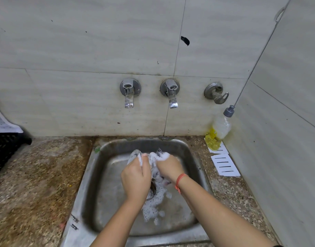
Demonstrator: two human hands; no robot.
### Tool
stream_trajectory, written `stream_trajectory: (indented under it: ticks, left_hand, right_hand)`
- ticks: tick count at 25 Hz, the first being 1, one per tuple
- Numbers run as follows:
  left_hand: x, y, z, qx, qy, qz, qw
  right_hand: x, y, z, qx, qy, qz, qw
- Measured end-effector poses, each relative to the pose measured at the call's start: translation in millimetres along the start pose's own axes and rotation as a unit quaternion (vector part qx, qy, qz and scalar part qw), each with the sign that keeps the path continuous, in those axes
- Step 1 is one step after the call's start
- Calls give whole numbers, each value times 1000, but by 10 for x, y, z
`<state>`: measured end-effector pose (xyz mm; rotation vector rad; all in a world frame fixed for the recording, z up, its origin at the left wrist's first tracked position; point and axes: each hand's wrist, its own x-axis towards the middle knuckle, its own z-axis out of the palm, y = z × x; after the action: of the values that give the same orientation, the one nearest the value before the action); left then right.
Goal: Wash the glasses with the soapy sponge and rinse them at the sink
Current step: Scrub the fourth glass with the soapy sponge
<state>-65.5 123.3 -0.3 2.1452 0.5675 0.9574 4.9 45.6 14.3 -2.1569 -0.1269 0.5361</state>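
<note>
Both hands are over the steel sink (99,158), and the step now is the soaping. The left hand (135,175) has its grip closed round the clear glass (134,155), fingers curled on the wall of it. The glass is held in the air above the basin, tilted, with its mouth to the right as far as I can tell. The right hand (168,166) is just beside it, and its grip is closed on a lump of white foam which I take to be the sponge (160,155). The sponge itself is nearly hidden under the foam.

To do this step well, I think the left hand should turn the glass slowly while the right one pushes the sponge inside, down to the bottom, and then goes round the rim and the outside. Wet soapy glass is slippery, so a firm hold low over the basin is safer than a high one. If it slips, it will hit steel.

More foam (155,202) lies on the sink floor near the drain. The two taps (129,97) on the wall are not running, so rinsing is not yet begun. A bottle of yellow liquid (218,134) stands on the tabletop (37,175) in the right corner
</note>
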Motion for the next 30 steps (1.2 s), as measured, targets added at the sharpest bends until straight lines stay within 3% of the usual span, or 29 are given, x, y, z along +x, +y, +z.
stream_trajectory:
  ticks: [3, 5, 9, 12, 14, 17, 21, 24, 26, 28, 30]
  left_hand:
    - [42, -20, 1, -76, -12, -117, 990]
    - [147, -37, -8, -175, -33, -209, 962]
    - [307, -65, -122, -200, -146, -270, 930]
    - [372, -126, -170, -170, -248, -295, 907]
    - [407, -145, -179, -181, -289, -325, 882]
    - [430, -97, -218, -147, -327, -321, 877]
    - [390, -31, -242, -194, -320, -340, 863]
    - [335, 1, -287, -337, -239, -442, 796]
    - [353, -9, -316, -395, -181, -478, 763]
    - [420, -47, -326, -395, -161, -476, 769]
    - [479, -107, -328, -331, -181, -457, 805]
  right_hand:
    - [-29, 20, -31, -46, 32, -40, 998]
    - [-49, -8, 5, -4, 49, -83, 995]
    - [33, -112, -164, 180, -132, -39, 974]
    - [85, -134, -377, 182, -327, -63, 925]
    - [94, -121, -455, 141, -380, -119, 906]
    - [61, -228, -459, 113, -319, -161, 927]
    - [33, -233, -278, 235, -189, -74, 951]
    - [-112, -133, -258, 346, -209, -11, 915]
    - [-250, -137, -289, 346, -269, -40, 898]
    - [-292, -171, -260, 353, -275, -60, 892]
    - [-282, -259, -237, 400, -243, -24, 884]
